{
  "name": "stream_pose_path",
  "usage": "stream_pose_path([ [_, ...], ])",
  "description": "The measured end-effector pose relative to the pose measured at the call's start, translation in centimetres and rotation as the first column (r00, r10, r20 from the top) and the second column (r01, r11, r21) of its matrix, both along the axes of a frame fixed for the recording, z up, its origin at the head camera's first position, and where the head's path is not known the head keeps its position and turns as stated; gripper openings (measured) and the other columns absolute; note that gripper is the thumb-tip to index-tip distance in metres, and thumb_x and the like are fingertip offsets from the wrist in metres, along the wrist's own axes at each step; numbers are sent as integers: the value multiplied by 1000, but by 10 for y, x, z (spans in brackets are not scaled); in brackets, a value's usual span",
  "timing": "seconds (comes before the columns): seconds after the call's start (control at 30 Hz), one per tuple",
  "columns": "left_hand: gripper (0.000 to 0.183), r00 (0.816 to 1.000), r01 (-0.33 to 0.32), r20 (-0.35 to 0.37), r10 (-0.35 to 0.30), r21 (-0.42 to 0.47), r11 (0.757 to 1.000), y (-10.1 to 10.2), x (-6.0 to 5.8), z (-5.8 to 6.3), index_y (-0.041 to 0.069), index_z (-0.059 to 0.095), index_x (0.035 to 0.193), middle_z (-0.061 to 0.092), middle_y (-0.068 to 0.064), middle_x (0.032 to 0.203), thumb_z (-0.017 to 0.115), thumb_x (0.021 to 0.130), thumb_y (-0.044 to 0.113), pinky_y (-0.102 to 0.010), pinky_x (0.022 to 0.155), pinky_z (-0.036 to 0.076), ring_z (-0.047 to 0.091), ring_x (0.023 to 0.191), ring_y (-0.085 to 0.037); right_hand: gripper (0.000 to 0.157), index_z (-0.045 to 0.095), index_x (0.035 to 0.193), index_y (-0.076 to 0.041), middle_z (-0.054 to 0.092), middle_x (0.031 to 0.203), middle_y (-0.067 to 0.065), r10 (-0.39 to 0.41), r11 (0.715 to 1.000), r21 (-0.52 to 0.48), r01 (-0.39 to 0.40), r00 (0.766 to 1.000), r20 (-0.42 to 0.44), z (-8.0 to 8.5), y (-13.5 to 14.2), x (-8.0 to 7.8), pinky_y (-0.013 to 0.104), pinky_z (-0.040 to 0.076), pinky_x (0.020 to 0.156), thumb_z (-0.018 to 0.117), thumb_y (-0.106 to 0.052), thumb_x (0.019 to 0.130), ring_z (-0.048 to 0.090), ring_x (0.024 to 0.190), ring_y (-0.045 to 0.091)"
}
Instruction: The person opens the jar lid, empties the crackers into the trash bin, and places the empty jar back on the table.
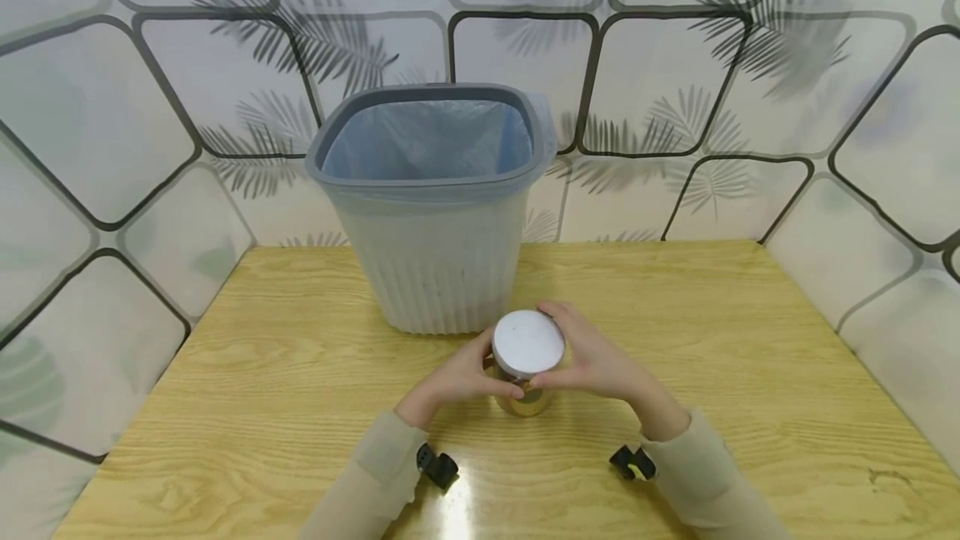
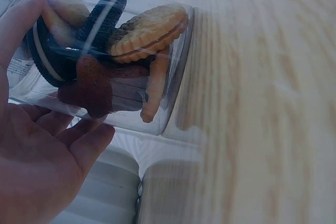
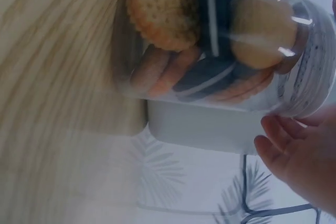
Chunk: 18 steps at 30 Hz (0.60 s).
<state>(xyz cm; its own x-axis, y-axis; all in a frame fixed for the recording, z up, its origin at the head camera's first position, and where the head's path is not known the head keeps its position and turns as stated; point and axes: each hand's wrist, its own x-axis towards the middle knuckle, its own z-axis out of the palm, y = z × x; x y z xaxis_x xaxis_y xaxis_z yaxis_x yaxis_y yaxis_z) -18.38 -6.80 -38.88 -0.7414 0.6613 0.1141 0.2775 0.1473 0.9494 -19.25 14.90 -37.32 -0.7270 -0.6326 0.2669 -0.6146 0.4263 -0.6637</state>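
Note:
A clear plastic jar with a white lid stands on the table, held between both hands. My left hand grips the jar just under the lid, thumb across the front. From the other side my right hand holds the lid at its rim, fingers behind and thumb in front. Through the jar's wall in the left wrist view show a golden sandwich cookie, dark sandwich cookies with white filling and reddish-brown pieces. In the right wrist view, a round golden cookie lies near the jar's bottom.
A white ribbed trash bin with a grey rim and a bluish liner bag stands right behind the jar. The wood-grain table meets a patterned wall covering at the back and sides.

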Motion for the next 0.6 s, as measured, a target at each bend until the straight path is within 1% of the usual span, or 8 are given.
stream_pose_path([
  [0.17, 81, 1000, -1, 2, 1, -4, 1000, 0, 0, 0, 2, 20, 138, 30, -14, 137, 70, 74, 2, -40, 97, 30, 31, 122, -26, 92, 31, 128, 6, 37, 122, 21, -77, 996, 32, 82, 989, -123, 3, -7, 8, 43, 42, 85, 78, -39, 63, 43, 105, 28],
  [0.3, 81, 1000, -2, 11, 2, -11, 1000, 0, 0, 0, 2, 20, 139, 30, -13, 137, 70, 75, 4, -40, 98, 29, 31, 122, -25, 92, 34, 125, 8, 38, 120, 22, -119, 990, 51, 129, 977, -175, 4, -10, 10, 42, 43, 83, 79, -38, 61, 43, 103, 28],
  [0.43, 82, 1000, -3, 16, 3, -11, 1000, 0, -1, -1, 2, 20, 139, 30, -12, 136, 70, 75, 5, -40, 98, 29, 32, 122, -25, 90, 35, 124, 9, 39, 119, 23, -126, 989, 49, 138, 973, -196, 4, -12, 10, 42, 43, 83, 80, -36, 60, 42, 104, 28],
  [0.6, 82, 1000, -6, 15, 7, -5, 1000, 0, -1, -1, 2, 21, 138, 31, -13, 136, 71, 74, 5, -39, 97, 30, 33, 121, -25, 88, 36, 123, 9, 39, 118, 21, -111, 991, 44, 124, 970, -216, 3, -11, 9, 42, 43, 82, 80, -35, 60, 41, 104, 28],
])
